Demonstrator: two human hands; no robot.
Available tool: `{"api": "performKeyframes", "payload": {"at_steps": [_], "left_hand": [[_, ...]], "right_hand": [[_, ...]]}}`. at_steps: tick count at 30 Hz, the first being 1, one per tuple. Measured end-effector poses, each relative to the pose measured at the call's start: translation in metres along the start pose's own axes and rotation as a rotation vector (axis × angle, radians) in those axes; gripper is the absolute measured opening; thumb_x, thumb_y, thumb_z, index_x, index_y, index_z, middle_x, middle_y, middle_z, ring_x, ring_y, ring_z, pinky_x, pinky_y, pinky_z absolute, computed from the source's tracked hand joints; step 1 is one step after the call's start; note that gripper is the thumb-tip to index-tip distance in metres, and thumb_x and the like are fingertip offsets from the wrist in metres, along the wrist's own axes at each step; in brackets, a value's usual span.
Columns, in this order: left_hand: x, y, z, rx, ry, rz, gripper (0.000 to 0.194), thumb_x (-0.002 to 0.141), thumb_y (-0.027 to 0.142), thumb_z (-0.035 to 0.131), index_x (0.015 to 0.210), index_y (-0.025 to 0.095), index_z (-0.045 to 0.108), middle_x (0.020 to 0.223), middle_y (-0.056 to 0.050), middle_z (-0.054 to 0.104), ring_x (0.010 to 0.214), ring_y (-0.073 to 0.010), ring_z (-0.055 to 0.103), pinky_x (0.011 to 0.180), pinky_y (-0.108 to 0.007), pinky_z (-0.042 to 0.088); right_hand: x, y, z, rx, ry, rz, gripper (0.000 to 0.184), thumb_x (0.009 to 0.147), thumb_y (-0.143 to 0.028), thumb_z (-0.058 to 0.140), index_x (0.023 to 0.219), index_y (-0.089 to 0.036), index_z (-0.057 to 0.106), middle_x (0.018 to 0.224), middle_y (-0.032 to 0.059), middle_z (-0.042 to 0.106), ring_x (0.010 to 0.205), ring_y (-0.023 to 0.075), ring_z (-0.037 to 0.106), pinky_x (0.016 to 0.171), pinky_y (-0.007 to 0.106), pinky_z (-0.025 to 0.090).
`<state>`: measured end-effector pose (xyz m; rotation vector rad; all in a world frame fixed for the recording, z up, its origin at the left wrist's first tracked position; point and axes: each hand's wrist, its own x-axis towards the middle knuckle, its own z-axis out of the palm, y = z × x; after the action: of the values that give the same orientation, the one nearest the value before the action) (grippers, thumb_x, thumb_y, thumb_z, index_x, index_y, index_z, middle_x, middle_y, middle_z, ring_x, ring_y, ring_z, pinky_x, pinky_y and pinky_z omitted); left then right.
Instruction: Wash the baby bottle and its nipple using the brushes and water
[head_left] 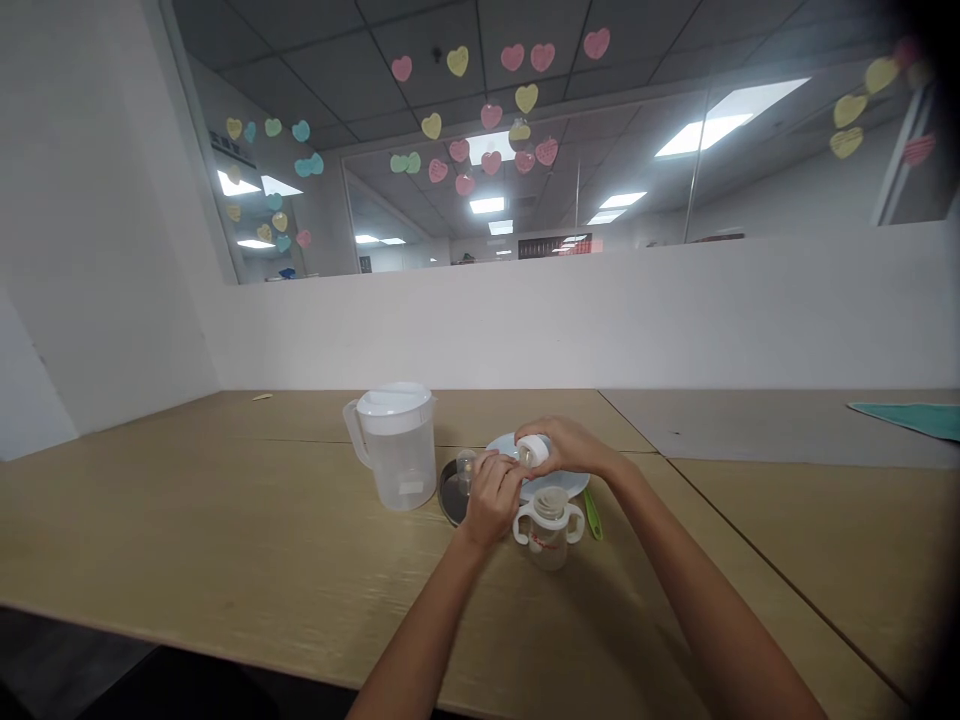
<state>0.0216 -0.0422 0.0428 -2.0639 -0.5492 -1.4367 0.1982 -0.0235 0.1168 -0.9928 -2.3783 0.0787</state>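
Observation:
My right hand (564, 445) is closed round a white bottle collar (533, 451), its round opening turned toward me. Close against its lower left edge, the fingers of my left hand (495, 492) are curled; what they pinch, if anything, is hidden. Just below both hands a clear baby bottle (549, 545) with two white handles stands upright with its threaded neck uncovered. Behind my left hand a clear domed cap (465, 466) shows at a round dark tray (451, 497). A pale plate (576, 486) lies beneath and behind my right hand.
Left of the tray stands a translucent pitcher (401, 455) with a white lid and handle. A green-handled utensil (593, 515) lies right of the bottle. On the wooden table (225, 530), a teal cloth (911, 418) sits far right. A white wall (510, 325) with a window rises behind.

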Motion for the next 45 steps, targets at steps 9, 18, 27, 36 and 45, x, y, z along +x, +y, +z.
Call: {"api": "performKeyframes", "payload": {"at_steps": [9, 18, 27, 36, 45], "left_hand": [[-0.003, -0.003, -0.001, 0.009, -0.04, -0.003, 0.012, 0.083, 0.009, 0.048, 0.08, 0.018, 0.056, 0.077, -0.002, 0.061, 0.085, -0.0147, 0.056, 0.086, -0.035, 0.04], [-0.013, -0.01, 0.001, -0.179, -0.083, -0.454, 0.03, 0.09, 0.025, 0.042, 0.119, 0.019, 0.047, 0.112, -0.009, 0.059, 0.106, -0.0195, 0.053, 0.091, -0.037, 0.041], [-0.017, 0.014, 0.001, -0.464, -0.414, -0.33, 0.06, 0.079, 0.05, 0.053, 0.13, 0.019, 0.04, 0.113, -0.011, 0.059, 0.104, -0.0242, 0.053, 0.091, -0.04, 0.041], [-0.03, 0.022, 0.011, -0.373, -0.393, -0.384, 0.064, 0.071, 0.048, 0.062, 0.126, 0.019, 0.044, 0.099, -0.008, 0.062, 0.091, -0.0224, 0.056, 0.084, -0.039, 0.045], [-0.035, 0.023, 0.015, -0.371, -0.37, -0.421, 0.072, 0.068, 0.041, 0.064, 0.131, 0.017, 0.038, 0.11, -0.01, 0.06, 0.097, -0.0231, 0.055, 0.087, -0.04, 0.044]], "right_hand": [[-0.002, 0.007, -0.002, -0.034, 0.003, -0.025, 0.039, 0.057, -0.031, 0.075, 0.094, -0.024, 0.064, 0.091, -0.0003, 0.067, 0.083, 0.0191, 0.058, 0.071, 0.026, 0.038], [-0.013, -0.006, -0.007, -0.148, 0.208, 0.24, 0.029, 0.065, -0.041, 0.067, 0.077, -0.018, 0.057, 0.077, 0.0034, 0.061, 0.069, 0.0163, 0.052, 0.06, 0.025, 0.034], [-0.064, -0.016, 0.03, 0.338, 0.436, 0.257, 0.03, 0.082, -0.046, 0.05, 0.086, -0.017, 0.059, 0.087, 0.0055, 0.059, 0.083, 0.0184, 0.055, 0.075, 0.03, 0.043], [-0.069, -0.004, 0.086, 0.65, 0.568, 0.318, 0.043, 0.082, -0.047, 0.048, 0.116, -0.021, 0.044, 0.106, 0.007, 0.059, 0.092, 0.0205, 0.058, 0.077, 0.032, 0.048], [-0.073, -0.007, 0.086, 0.41, 0.518, 0.254, 0.025, 0.081, -0.042, 0.052, 0.092, -0.02, 0.05, 0.086, 0.0038, 0.059, 0.081, 0.0191, 0.056, 0.074, 0.03, 0.045]]}}
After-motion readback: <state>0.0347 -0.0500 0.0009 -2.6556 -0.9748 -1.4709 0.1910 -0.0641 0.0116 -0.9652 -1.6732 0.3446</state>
